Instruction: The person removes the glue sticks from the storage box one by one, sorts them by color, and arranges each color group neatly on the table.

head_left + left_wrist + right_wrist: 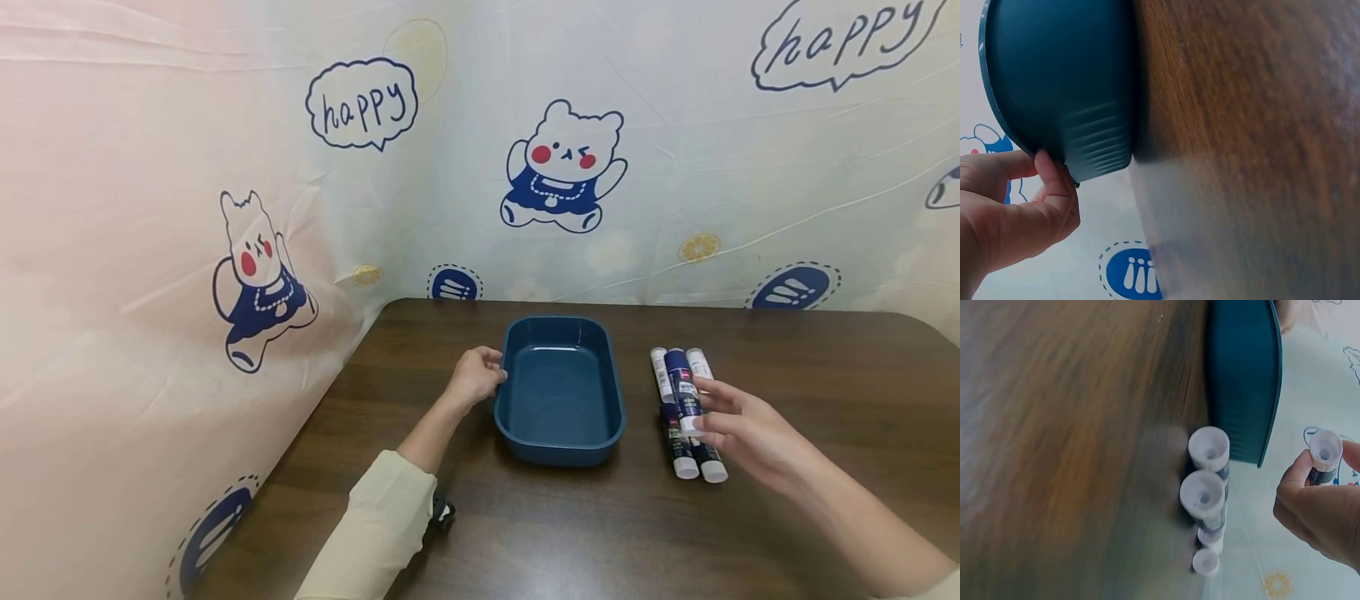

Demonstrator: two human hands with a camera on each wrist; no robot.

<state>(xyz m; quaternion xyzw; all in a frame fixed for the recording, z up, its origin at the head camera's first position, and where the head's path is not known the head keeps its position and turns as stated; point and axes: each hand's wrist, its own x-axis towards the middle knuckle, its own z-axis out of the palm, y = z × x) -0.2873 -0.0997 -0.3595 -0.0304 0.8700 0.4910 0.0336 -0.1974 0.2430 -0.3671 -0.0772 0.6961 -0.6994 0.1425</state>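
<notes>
A dark blue rectangular plastic bin [558,456] sits on the table. My left hand [478,377] is at its left side and pinches the rim between thumb and fingers, as the left wrist view shows. To the right of the bin, my right hand [757,433] holds a navy glue stick [681,379] with a white base between thumb and fingers. It is above several other glue sticks lying on the table: dark ones [681,458] with white bases in front, white ones [660,371] behind. In the right wrist view, the held glue stick [1325,450] is apart from the row below.
The brown wooden table [525,533] bears the bin and glue sticks. Behind it and along its left side hangs a pale printed cloth [465,167]. A small black object [442,510] shows beside the left sleeve.
</notes>
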